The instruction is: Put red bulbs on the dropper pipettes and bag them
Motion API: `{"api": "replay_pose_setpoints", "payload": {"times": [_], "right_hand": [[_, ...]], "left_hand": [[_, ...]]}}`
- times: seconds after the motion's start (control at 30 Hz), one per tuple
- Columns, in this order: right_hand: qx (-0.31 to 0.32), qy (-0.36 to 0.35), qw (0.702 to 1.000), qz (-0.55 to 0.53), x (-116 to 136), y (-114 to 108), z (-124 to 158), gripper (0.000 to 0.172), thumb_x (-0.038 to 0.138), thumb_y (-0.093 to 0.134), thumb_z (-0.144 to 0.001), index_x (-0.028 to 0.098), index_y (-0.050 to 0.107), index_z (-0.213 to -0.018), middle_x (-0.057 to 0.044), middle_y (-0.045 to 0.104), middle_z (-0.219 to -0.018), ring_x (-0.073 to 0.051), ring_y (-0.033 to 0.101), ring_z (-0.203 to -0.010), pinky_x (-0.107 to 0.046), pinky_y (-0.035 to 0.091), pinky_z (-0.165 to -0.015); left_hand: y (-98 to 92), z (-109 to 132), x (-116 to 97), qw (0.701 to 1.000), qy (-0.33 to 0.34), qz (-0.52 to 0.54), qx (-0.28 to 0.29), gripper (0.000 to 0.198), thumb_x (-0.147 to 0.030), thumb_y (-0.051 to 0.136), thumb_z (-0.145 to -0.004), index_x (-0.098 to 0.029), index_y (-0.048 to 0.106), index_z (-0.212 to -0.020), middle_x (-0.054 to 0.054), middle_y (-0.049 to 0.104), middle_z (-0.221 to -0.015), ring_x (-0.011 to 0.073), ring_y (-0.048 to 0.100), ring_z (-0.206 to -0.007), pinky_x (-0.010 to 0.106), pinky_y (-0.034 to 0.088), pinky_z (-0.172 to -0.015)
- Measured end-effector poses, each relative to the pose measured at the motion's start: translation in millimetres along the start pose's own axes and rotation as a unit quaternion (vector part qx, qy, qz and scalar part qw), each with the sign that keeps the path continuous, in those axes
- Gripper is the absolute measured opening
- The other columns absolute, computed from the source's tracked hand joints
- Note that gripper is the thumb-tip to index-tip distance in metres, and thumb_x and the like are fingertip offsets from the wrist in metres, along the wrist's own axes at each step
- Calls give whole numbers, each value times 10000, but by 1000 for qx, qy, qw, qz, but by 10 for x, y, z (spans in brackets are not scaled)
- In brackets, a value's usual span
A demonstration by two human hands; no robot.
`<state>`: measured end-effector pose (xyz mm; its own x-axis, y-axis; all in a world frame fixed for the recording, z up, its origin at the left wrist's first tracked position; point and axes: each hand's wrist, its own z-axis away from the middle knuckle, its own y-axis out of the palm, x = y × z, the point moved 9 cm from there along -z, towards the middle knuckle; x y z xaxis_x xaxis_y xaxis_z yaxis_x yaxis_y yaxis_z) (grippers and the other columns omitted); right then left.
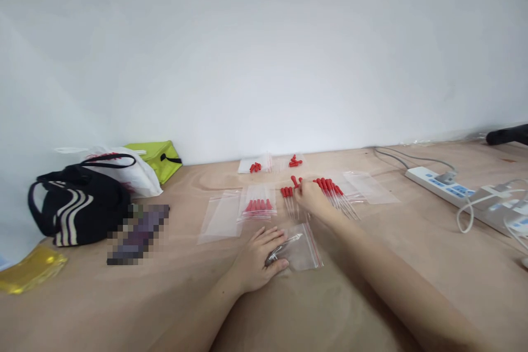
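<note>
My right hand is closed in a pinch among glass droppers with red rubber bulbs. A red bulb pokes up at its fingertips. To its left lie a few droppers, and a fuller row of droppers is fanned out to its right. Flat on the left end of a clear zip bag rests my left hand, fingers and thumb apart. Just beyond the left hand, another zip bag holds several red bulbs in a row.
Flat clear bags lie at left, another at right. Loose red bulbs sit on bags near the wall. A power strip with cables stands right. Left are a black bag, a green bag and a yellow packet.
</note>
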<state>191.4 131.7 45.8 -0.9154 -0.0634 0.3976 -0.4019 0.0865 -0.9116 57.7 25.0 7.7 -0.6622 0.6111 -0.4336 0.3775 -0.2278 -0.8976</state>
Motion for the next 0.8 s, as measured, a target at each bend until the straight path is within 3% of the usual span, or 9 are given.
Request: {"api": "replay_pose_setpoints", "payload": {"times": [0.07,0.1,0.17,0.23,0.3,0.4,0.53,0.63,0.8], "right_hand": [[-29,-38,997,-65,-137,-83,133,199,261,381,-843,145,543,-850,-77,620,-837,-141,583,-771,-229,423,-677],[-78,-80,975,-192,-200,-189,228,196,311,403,-834,156,523,-815,-54,606,-772,-132,571,-691,-226,425,-620],[-171,-94,896,-398,-491,-339,441,216,391,456,-798,180,469,-842,-10,562,-702,-115,533,-593,-226,415,-539],[-189,-66,837,-509,-744,-290,606,344,397,550,-740,202,405,-983,61,494,-593,-92,475,-487,-208,383,-470],[-171,-36,806,-566,-863,-174,720,555,383,609,-698,223,300,-1131,100,462,-555,-82,453,-443,-200,368,-446],[-125,-4,786,-606,-843,4,808,745,389,634,-672,245,170,-1237,104,490,-577,-86,485,-441,-207,381,-443],[-105,19,776,-621,-720,153,846,797,402,642,-663,246,126,-1250,110,485,-558,-104,524,-451,-221,408,-451],[-88,36,766,-636,-652,255,866,699,448,621,-672,244,178,-1173,92,523,-591,-108,547,-471,-227,424,-460],[-39,81,730,-678,-631,361,893,494,543,578,-664,234,295,-926,56,570,-655,-113,581,-517,-256,461,-507]], "left_hand": [[-6,-3,-6,1000,1,-1,-2,481,-434,475,-817,-233,427,-1251,61,426,-1317,221,343,-1239,474,221,-1040],[-9,-6,-9,1000,0,-2,-2,479,-435,475,-817,-232,429,-1249,60,427,-1316,221,343,-1239,477,221,-1039],[-14,-11,-8,1000,-2,-7,0,476,-433,472,-819,-227,431,-1246,59,428,-1316,220,341,-1240,481,222,-1038],[-13,-14,-6,1000,-3,-15,1,474,-427,472,-819,-221,433,-1244,57,430,-1315,221,339,-1241,482,224,-1037],[-13,-13,-7,1000,-1,-20,-3,462,-417,478,-817,-220,444,-1234,57,442,-1307,224,348,-1236,482,232,-1035],[-31,-4,-25,999,10,-27,-22,428,-402,495,-810,-217,485,-1196,69,483,-1270,237,395,-1201,487,255,-1022],[-93,11,-88,997,31,-24,-65,364,-381,534,-786,-207,557,-1104,87,540,-1172,242,473,-1109,434,368,-952],[-118,7,-104,996,31,-13,-78,357,-377,550,-773,-208,563,-1088,85,552,-1131,236,496,-1070,404,401,-924],[-118,4,-51,999,-1,7,-31,438,-379,519,-792,-217,473,-1197,75,522,-1212,242,454,-1139,462,279,-1018]]}}
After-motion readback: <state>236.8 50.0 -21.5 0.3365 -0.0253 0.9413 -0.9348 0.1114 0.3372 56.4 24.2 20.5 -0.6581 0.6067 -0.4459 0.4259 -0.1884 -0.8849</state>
